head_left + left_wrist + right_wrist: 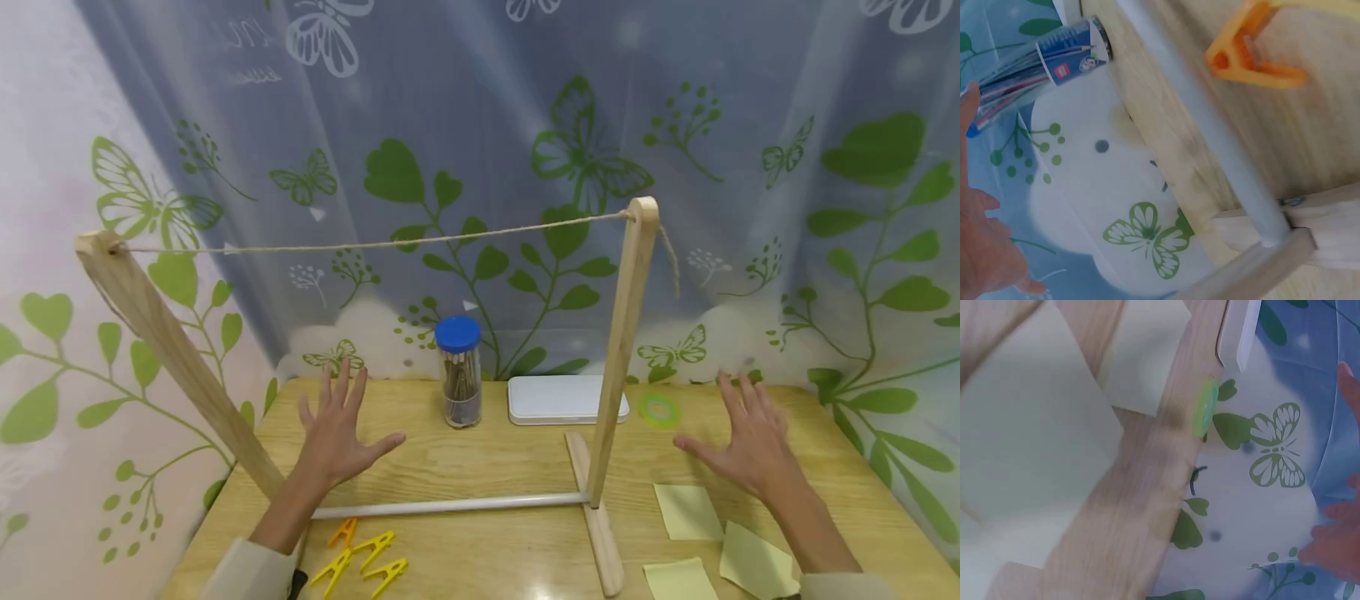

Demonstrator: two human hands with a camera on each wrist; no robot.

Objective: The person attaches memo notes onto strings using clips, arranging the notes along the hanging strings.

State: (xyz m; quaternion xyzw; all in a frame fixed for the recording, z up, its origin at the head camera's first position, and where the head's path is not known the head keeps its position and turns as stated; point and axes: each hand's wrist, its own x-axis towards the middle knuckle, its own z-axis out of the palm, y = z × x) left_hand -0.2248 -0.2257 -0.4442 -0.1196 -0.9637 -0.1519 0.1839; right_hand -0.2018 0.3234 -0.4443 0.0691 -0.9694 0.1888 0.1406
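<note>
Both hands hover over the table with fingers spread, holding nothing. My left hand [337, 437] is beside the left post of a wooden frame [621, 358], above the white crossbar [457, 505]. A string [420, 242] runs between the tops of the two posts. Near the left wrist lie several clothespins, an orange one [343, 532] and yellow ones [388, 575]. My right hand [753, 442] is held to the right of the frame, above pale yellow sticky notes [688, 512]. In the left wrist view the orange clothespin [1254, 53] shows close by the crossbar [1210, 125].
A clear jar with a blue lid [459, 367], full of pencils, stands at the back of the table. To its right are a white case [555, 400] and a green tape roll [660, 410]. A patterned curtain [480, 167] hangs behind the table's far edge.
</note>
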